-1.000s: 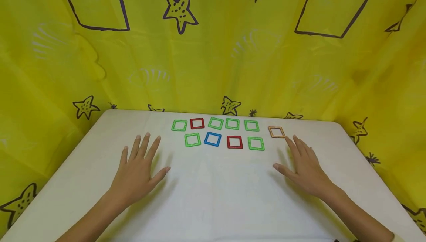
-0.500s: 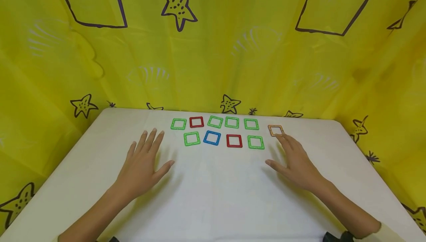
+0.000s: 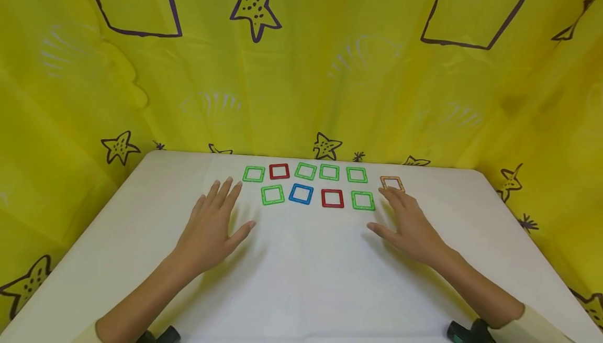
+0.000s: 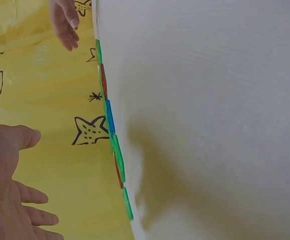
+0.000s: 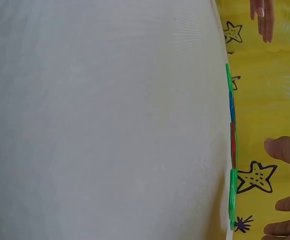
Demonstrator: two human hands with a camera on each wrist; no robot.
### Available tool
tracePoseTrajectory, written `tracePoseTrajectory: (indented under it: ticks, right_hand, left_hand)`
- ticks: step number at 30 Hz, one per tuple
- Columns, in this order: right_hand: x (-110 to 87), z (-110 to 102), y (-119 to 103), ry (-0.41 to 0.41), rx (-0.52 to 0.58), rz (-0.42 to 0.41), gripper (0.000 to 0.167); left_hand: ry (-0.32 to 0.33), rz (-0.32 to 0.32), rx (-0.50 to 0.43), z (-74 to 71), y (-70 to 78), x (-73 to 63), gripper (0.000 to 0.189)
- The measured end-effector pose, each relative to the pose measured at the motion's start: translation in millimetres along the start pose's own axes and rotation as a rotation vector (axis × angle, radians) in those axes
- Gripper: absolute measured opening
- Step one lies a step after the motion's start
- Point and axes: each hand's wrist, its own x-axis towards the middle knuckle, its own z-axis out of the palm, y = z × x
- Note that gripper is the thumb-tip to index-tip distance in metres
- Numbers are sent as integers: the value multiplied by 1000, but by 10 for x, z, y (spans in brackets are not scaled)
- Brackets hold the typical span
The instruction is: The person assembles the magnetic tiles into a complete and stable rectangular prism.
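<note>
Broadly, a yellow curtain printed with dark starfish (image 3: 254, 86) fills the upper half of the head view and runs down both sides. Below it, a white rectangular table (image 3: 301, 275) spreads to the bottom edge. Over its middle come two bare hands, held wide with fingers extended and thumbs apart, neither gripping anything: the left hand (image 3: 209, 233) left of centre, the right hand (image 3: 412, 228) right of centre. Their shadows fall apart from them, so both appear raised.

Smallest are the thin, square-outlined pieces lying flat in two loose rows at the centre: six light-green frames (image 3: 363, 208), two red frames (image 3: 333, 206), one blue frame (image 3: 302, 186) and, at the right end of the far row, one orange frame (image 3: 392, 177), its near edge partly covered by the right fingertips.

The step seems to be a two-handed reach. To do it well, lower both palms evenly, narrow thumb toward fingers only at the chosen frame, and pinch its opposite outer edges; taking a near-row piece first should spare its neighbours a nudge.
</note>
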Motion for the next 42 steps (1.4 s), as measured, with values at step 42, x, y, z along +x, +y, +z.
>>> tracePoseTrajectory:
  ticks: [42]
  right_hand:
    - [433, 273, -279, -96, 107, 51, 77]
  left_hand:
    - [-47, 4, -203, 323, 216, 507, 78]
